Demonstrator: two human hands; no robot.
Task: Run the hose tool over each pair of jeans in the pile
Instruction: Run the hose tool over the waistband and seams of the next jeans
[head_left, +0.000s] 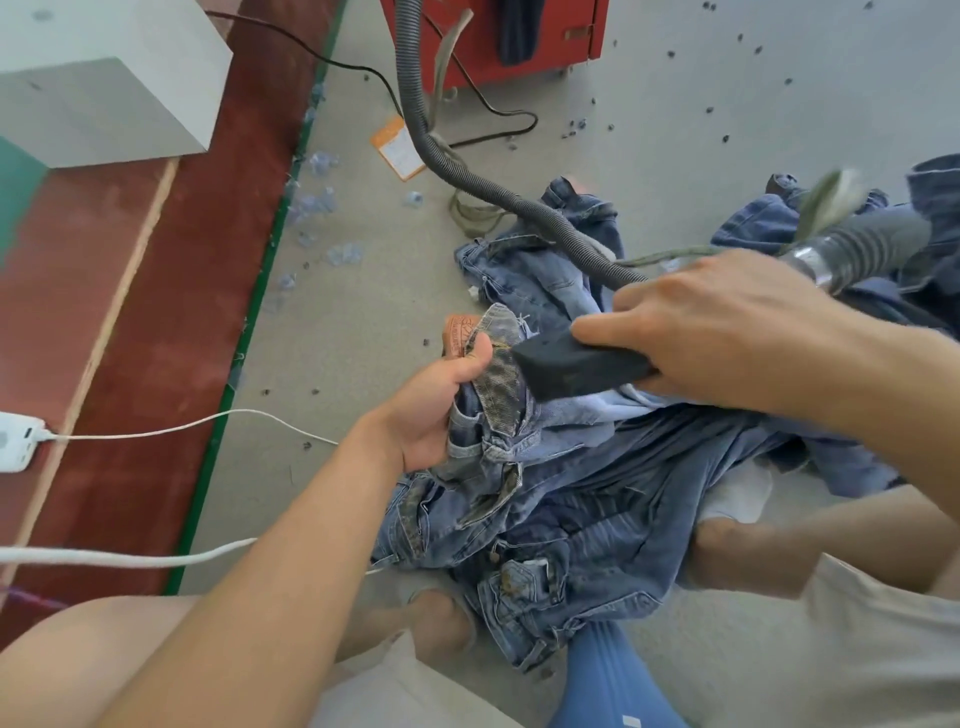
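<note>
A: Start close in. What are the hands doing?

B: The left hand (436, 410) grips a bunched waistband of a pair of jeans (493, 400) and lifts it off the pile of jeans (571, 519), which lies on the floor (363, 312) between the person's knees. The right hand (727, 332) is curled around the black nozzle (582, 366) of the hose tool, fingers over the top.

A: Which way does the nozzle point?

B: Its long axis runs roughly right to left across the view, and the blunt end faces the raised waistband, close to it or just touching; I can't tell which. Behind the hand, the corrugated grey hose (467, 171) loops over the far jeans and climbs towards the red machine (493, 36).

A: What could go wrong from here?

B: I'd judge loose denim or the leather patch (460, 335) could get drawn against the mouth and block it if the grip slackens. The hose lies across other jeans, so a pull might drag them and muddle which pairs remain. The white cable (208, 421) nearby could also snag an arm.
</note>
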